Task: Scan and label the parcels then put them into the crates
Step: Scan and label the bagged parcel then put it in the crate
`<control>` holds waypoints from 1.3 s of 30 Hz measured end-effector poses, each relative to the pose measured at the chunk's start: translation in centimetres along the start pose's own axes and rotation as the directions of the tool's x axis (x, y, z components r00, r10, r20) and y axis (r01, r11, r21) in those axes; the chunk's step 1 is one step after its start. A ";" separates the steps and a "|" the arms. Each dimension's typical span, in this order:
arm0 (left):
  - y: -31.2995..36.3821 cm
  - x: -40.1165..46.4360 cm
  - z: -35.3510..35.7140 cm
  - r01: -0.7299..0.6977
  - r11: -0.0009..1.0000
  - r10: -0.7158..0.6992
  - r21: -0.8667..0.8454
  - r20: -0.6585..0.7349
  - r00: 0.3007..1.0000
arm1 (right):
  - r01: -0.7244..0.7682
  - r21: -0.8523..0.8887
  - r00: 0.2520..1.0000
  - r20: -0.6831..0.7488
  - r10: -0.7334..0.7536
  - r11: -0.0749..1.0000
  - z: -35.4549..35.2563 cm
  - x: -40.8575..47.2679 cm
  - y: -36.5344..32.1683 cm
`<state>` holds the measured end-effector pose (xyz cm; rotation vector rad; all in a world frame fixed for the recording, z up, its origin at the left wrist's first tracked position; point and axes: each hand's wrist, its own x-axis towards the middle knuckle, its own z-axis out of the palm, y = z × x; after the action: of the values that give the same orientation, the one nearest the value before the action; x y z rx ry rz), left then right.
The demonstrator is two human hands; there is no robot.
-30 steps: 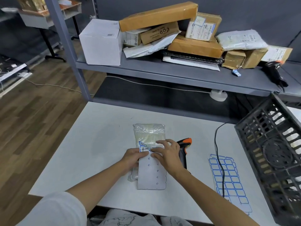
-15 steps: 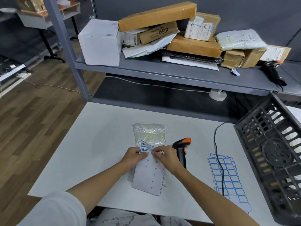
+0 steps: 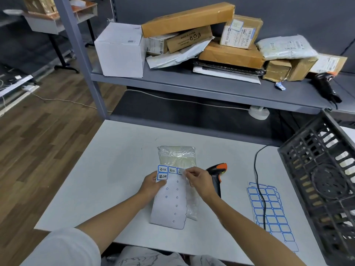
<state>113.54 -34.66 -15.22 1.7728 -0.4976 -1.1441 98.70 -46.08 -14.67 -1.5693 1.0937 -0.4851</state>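
My left hand [image 3: 151, 186] holds the top left corner of a nearly used-up label sheet [image 3: 170, 204], thumb curled over the blue-bordered stickers that remain along its top edge. My right hand [image 3: 199, 182] pinches the rightmost label [image 3: 181, 171] on that top row between thumb and forefinger, the other fingers loosely curled behind. The sheet hangs tilted over the near half of the clear plastic-wrapped parcel [image 3: 176, 156], which lies flat in the middle of the white table [image 3: 119, 169], its far end showing beyond my fingers and a strip of its wrap showing along the sheet's right side.

Just right of my right hand lies the black barcode scanner [image 3: 218, 175] with its orange tip, partly hidden behind my wrist. Its black cable [image 3: 258, 179] curves away toward the far right edge of the table and runs over a full sheet of blue-bordered labels [image 3: 272, 214] lying flat near the right near corner. A black slatted plastic crate [image 3: 322, 179] stands tipped at the table's right edge.

Beyond the table's far edge, a grey shelf [image 3: 192, 87] carries a white carton [image 3: 121, 50], several brown cardboard boxes [image 3: 232, 54], white mailer bags [image 3: 286, 48] and a second black scanner [image 3: 326, 87] at its right end.
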 end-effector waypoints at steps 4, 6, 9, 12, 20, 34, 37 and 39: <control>-0.7 -0.1 -1.6 0.048 0.997 -0.052 -0.058 -0.067 0.996 | 0.007 -0.107 0.998 -0.063 -0.014 0.994 -1.0 0.2 0.4; -0.9 -0.3 -2.4 0.075 0.992 -0.087 -0.099 -0.123 0.989 | 0.039 -0.230 0.998 -0.048 -0.051 0.973 -1.3 0.4 1.0; -1.3 -0.5 -3.3 0.088 0.989 -0.111 -0.123 -0.203 0.973 | 0.138 -0.469 0.990 0.036 -0.138 0.872 -1.3 0.9 2.4; -1.5 -0.7 -4.0 0.091 0.986 -0.124 -0.137 -0.254 0.959 | 0.280 -0.691 0.954 0.123 -0.273 0.666 -0.3 1.0 3.9; -1.6 -1.1 -4.6 0.117 0.978 -0.161 -0.174 -0.266 0.950 | 0.364 -0.857 0.920 0.268 -0.288 0.365 0.9 -0.2 6.4; -1.2 -1.0 -4.0 0.110 0.958 -0.176 -0.267 -0.237 0.956 | 0.351 -0.716 0.919 0.388 -0.074 0.604 -2.3 -1.7 7.7; -0.3 -1.0 -3.2 0.130 0.938 -0.187 -0.322 -0.153 0.970 | 0.042 -0.317 0.992 0.123 -0.003 0.948 -2.4 -1.3 5.7; 0.4 -0.7 -2.2 0.135 0.928 -0.171 -0.348 -0.073 0.983 | -0.108 -0.062 0.977 0.178 0.118 0.992 -2.4 -1.5 3.9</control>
<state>115.13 -33.28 -14.21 1.5732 -0.0890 -1.1613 94.51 -45.98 -17.17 -1.5539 1.0552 -0.2334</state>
